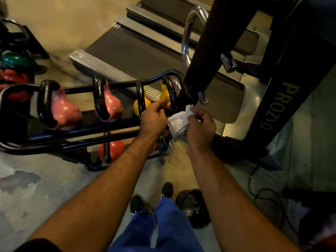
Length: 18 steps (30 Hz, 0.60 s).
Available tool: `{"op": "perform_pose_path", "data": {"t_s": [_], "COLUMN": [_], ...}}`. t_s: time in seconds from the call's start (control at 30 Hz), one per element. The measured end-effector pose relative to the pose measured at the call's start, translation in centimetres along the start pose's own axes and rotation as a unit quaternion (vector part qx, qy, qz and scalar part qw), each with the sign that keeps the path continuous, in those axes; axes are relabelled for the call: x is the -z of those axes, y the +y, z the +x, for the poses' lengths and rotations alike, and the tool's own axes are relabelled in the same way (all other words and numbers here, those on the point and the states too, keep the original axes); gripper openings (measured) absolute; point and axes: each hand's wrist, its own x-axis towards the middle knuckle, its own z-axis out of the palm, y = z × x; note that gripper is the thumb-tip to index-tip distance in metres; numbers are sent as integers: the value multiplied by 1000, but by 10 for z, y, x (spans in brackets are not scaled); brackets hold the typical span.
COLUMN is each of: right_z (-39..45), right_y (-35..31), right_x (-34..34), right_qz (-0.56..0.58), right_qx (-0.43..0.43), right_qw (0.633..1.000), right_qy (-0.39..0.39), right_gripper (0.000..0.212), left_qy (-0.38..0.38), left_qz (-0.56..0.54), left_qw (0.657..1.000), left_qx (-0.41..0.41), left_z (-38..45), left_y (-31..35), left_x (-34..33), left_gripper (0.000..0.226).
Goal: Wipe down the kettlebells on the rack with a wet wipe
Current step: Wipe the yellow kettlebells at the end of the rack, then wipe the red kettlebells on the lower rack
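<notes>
A black tube rack (87, 129) holds two pink kettlebells (63, 110) (111, 104) and two yellow kettlebells (141, 105) (166, 97) on its top tier, all with black handles. A red kettlebell (115, 149) sits on the lower tier. Between my hands hangs a white wet wipe (178, 122). My left hand (152, 119) holds its left edge, forefinger stretched toward the right yellow kettlebell. My right hand (200, 124) pinches the wipe's upper right corner.
A black machine frame marked PROZVO (280, 99) stands close on the right, with chrome pegs and a chrome bar (187, 33). Behind the rack lie treadmill decks (127, 51). Green and red kettlebells (12, 70) sit far left. A dark weight plate (194, 208) and cables lie by my feet.
</notes>
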Motion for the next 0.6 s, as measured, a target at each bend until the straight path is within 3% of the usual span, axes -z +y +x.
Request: {"op": "perform_pose_path", "data": {"t_s": [0.13, 0.3, 0.6], "right_z": [-22, -56, -101], "right_y": [11, 51, 139], "right_x": [17, 30, 22], "right_qz": [45, 103, 59], "right_qx": [-94, -271, -385], "right_qw": [994, 956, 911], "right_qy": [-15, -43, -138], "right_gripper": [26, 16, 19], "left_qy": [-10, -1, 59], "left_qz": [5, 8, 5], "left_qw": [1000, 997, 977], "left_qx": [8, 82, 203], "left_z": [-30, -75, -140], "left_y": [-15, -71, -157], "left_x": [19, 40, 77], "left_gripper": [33, 32, 26]}}
